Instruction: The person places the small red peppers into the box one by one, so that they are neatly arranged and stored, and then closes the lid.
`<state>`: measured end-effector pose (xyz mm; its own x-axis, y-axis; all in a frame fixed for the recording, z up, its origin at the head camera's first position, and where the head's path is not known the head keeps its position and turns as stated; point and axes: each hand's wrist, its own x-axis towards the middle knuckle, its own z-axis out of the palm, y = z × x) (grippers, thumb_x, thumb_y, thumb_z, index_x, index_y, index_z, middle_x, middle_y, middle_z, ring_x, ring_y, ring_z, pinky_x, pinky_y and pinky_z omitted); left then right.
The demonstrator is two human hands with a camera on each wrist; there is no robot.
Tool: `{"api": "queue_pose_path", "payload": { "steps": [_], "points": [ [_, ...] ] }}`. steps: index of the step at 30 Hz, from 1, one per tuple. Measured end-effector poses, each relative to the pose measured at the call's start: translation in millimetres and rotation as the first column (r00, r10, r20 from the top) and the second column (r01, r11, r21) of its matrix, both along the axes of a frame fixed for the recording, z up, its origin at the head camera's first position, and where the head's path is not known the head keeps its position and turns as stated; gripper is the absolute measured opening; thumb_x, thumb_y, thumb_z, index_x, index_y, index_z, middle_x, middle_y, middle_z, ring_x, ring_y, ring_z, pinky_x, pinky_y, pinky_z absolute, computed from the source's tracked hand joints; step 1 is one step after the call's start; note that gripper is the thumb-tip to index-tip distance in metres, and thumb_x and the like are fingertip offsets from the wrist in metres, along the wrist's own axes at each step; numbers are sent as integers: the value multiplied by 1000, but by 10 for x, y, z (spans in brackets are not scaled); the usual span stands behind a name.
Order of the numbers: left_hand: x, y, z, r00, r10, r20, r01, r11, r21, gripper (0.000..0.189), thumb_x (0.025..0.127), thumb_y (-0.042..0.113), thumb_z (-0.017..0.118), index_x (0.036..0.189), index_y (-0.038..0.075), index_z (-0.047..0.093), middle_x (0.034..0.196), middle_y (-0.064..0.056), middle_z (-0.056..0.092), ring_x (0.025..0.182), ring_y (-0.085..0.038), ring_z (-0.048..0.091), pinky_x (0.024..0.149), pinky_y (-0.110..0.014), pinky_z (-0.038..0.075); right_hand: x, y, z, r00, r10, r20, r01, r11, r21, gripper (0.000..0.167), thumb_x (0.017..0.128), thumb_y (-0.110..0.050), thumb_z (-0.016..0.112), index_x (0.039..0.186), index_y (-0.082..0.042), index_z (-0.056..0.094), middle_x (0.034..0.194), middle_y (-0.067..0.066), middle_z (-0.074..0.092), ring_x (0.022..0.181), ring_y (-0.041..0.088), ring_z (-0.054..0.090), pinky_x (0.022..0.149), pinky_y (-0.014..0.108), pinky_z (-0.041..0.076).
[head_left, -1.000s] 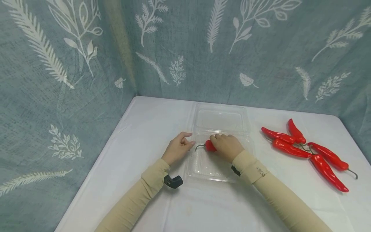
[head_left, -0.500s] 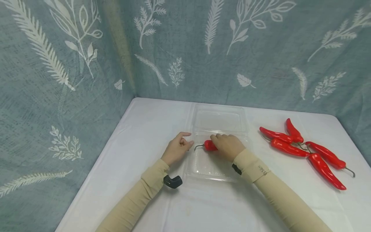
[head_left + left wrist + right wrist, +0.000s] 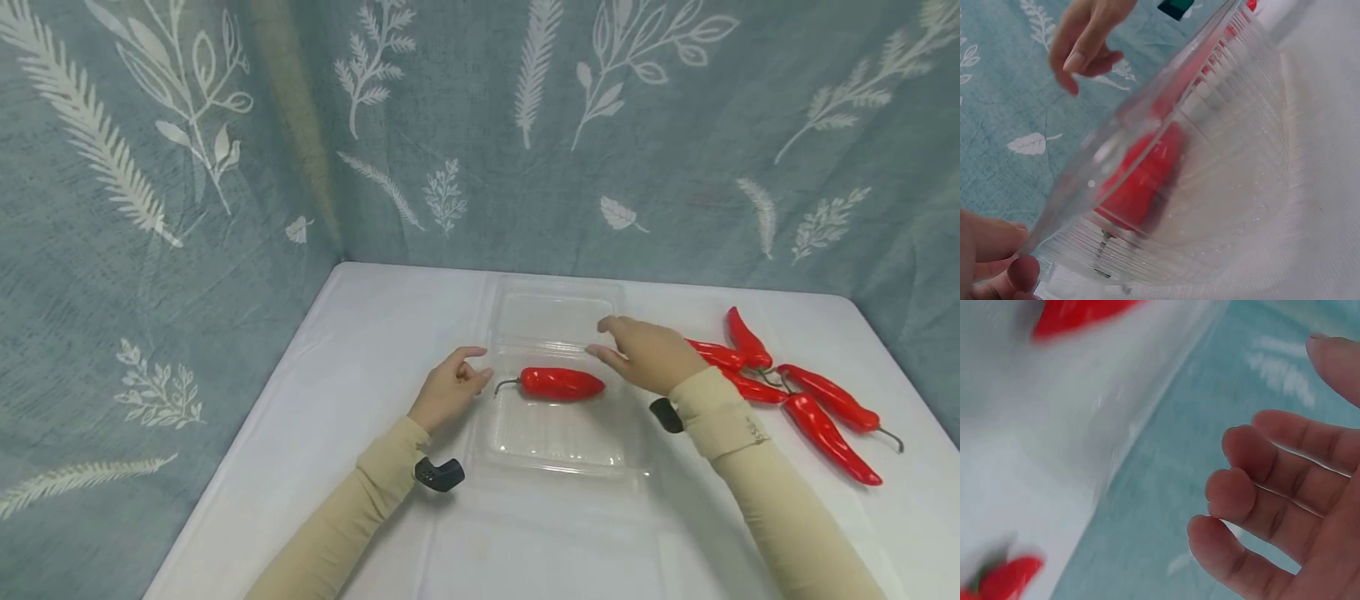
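Observation:
A clear plastic clamshell container [image 3: 558, 458] lies with its lid [image 3: 558, 312] folded back, away from me. Inside its base rests one red chili pepper [image 3: 562, 384], stem toward the left. My left hand [image 3: 447, 387] is at the container's left side; in the left wrist view its thumb and fingers [image 3: 997, 240] pinch the rim. Above the container's right side, my right hand [image 3: 648, 354] holds nothing, its fingers spread from the thumb. In the right wrist view the fingers [image 3: 1272, 494] are loosely bent, apart from the pepper.
Several more red chili peppers [image 3: 821, 429] lie in a loose group on the white tablecloth [image 3: 570, 542] to the right. A blue-grey curtain with white leaf prints [image 3: 525, 183] hangs behind the table and along its left side.
My right hand has let go of the red chili pepper and moved right and up, leaving it in the container. My left hand stays at the rim. The head view has shifted slightly.

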<state>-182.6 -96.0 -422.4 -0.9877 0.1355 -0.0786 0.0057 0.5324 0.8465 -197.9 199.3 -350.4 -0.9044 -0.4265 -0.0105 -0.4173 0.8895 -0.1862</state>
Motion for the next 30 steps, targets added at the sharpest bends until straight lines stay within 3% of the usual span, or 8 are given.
{"api": "queue_pose_path", "payload": {
  "steps": [4,10,13,20,30],
  "points": [
    [8,-15,-32,1000,9,-3,-9,1000,9,42,94,27,61,133,14,52,75,0,56,69,-12,51,66,-25,42,-34,354,102,997,-71,-18,72,997,29,50,94,-40,59,126,-2,55,103,13,65,86,24,62,79,46,52],
    [49,-67,-59,1000,26,0,-26,1000,8,43,94,26,61,133,13,51,74,0,55,68,-12,50,65,-25,41,-78,877,161,987,-143,66,141,989,40,44,94,-32,59,123,1,54,102,17,61,88,28,59,81,51,49],
    [50,-77,-69,1000,25,-3,-25,1000,2,44,94,26,61,134,13,50,74,0,55,68,-12,50,66,-26,41,-75,1087,151,980,-177,90,173,984,50,46,94,-31,59,124,3,53,109,22,59,95,33,57,86,54,47],
    [53,-71,-51,1000,23,-3,-23,1000,7,43,94,27,60,134,13,50,73,1,54,68,-12,49,66,-26,41,-37,1466,90,940,-294,175,283,955,85,70,91,-44,62,135,6,42,131,31,44,117,49,42,92,63,40],
    [64,-49,-55,1000,22,11,-22,999,29,43,94,27,61,134,13,51,72,1,54,67,-12,49,65,-25,41,20,1927,-41,921,-347,179,334,938,97,67,89,-37,65,131,10,42,128,37,36,116,55,35,90,65,40]
  ]
}}
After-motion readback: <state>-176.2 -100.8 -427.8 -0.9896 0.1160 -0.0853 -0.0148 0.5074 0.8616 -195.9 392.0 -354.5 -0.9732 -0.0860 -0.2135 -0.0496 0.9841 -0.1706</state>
